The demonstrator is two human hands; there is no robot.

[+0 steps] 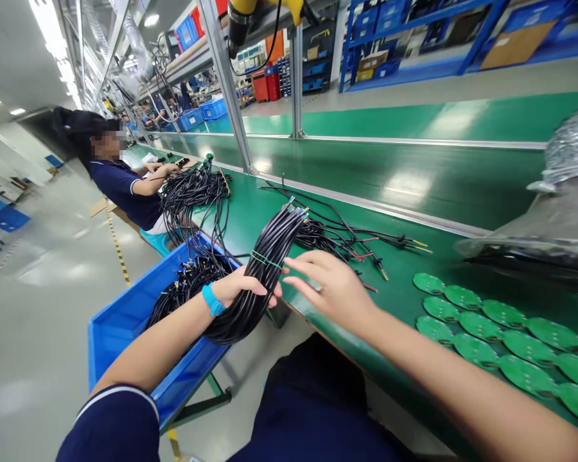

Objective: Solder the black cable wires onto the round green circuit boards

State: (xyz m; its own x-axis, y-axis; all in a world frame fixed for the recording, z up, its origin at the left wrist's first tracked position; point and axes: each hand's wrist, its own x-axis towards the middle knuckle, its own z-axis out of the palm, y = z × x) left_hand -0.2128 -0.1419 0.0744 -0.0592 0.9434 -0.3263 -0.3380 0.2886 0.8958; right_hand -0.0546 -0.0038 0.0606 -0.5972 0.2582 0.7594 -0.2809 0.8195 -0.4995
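Note:
A thick bundle of black cables is gripped in my left hand, over the edge of the blue bin. A thin green tie runs around the bundle, and stripped coloured wire ends show at its top. Beside the tie is my right hand, thumb and forefinger apart, its fingertips close to the bundle; whether they touch it I cannot tell. Behind the bundle, loose black cables with red and yellow ends lie on the green bench.
More black cables lie in the blue bin at left. Green round circuit boards lie in rows at right, near a plastic-wrapped package. A person sits further along the bench by a cable pile. A metal post rises behind.

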